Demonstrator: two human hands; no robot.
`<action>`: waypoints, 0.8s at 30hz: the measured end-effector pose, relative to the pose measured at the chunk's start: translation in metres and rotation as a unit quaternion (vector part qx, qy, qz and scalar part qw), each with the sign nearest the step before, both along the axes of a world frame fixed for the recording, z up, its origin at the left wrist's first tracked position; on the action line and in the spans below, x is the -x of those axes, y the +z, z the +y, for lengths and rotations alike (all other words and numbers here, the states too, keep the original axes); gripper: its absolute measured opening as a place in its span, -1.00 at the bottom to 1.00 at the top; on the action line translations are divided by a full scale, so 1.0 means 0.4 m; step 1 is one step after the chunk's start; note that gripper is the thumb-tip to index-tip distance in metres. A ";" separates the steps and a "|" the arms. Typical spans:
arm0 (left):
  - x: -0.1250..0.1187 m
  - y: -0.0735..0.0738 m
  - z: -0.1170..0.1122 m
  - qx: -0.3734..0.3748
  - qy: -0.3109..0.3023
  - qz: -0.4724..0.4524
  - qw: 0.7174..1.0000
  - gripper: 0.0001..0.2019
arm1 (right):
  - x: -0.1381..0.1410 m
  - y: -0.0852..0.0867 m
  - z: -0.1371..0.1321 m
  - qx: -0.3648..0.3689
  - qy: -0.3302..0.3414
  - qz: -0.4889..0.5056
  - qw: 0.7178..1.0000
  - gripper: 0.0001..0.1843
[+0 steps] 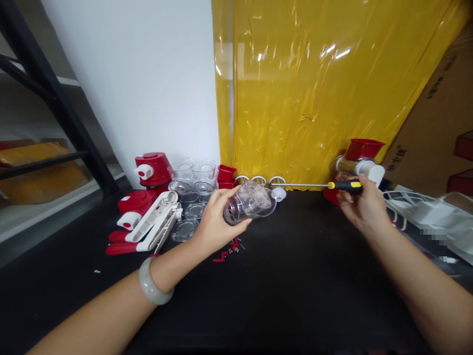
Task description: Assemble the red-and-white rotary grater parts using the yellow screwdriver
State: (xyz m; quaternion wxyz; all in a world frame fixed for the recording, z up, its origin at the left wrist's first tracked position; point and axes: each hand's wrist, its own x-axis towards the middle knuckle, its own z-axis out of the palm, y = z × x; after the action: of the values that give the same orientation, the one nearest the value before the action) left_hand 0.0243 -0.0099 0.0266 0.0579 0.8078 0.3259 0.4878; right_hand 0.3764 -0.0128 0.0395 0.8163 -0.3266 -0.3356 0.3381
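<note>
My left hand (pixel 218 217) grips a clear plastic housing (pixel 251 202), tilted on its side above the black table. In my right hand (pixel 364 204) is a screwdriver (pixel 345 186) with a yellow and black handle. Its long shaft points left, and the tip reaches the housing's right part; whether it touches a screw I cannot tell. Below the housing lie small red plastic clips (pixel 221 257) and several loose screws (pixel 233 246). White crank handles with red grips (pixel 155 227) lie to the left of my left hand.
Red grater bases (pixel 152 167) stand at the left, beside clear cups (pixel 194 170) and clear lids (pixel 185 230). Drum graters (pixel 258 181) and red hoppers (pixel 226 173) line the back. An assembled red and white grater (pixel 364 158) stands behind my right hand. White cables (pixel 417 202) lie at right.
</note>
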 end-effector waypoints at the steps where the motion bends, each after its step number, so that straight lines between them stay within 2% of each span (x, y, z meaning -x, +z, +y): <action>1: 0.000 0.000 0.000 -0.003 0.001 0.005 1.000 -0.33 | -0.003 0.001 -0.001 -0.001 -0.002 0.001 1.000 -0.75; 11: 0.005 -0.009 -0.003 0.001 0.000 0.024 1.000 -0.33 | -0.019 0.018 -0.004 0.016 -0.029 0.020 0.999 -0.80; 24: 0.005 -0.026 -0.009 -0.032 -0.010 0.091 0.995 -0.26 | -0.025 -0.012 0.010 0.005 -0.020 -0.028 0.999 -0.80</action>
State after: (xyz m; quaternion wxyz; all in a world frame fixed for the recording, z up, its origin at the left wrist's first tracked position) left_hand 0.0222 -0.0135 0.0162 0.0070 0.8534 0.3055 0.4222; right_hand 0.3864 -0.0089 0.0345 0.8115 -0.3472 -0.3499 0.3138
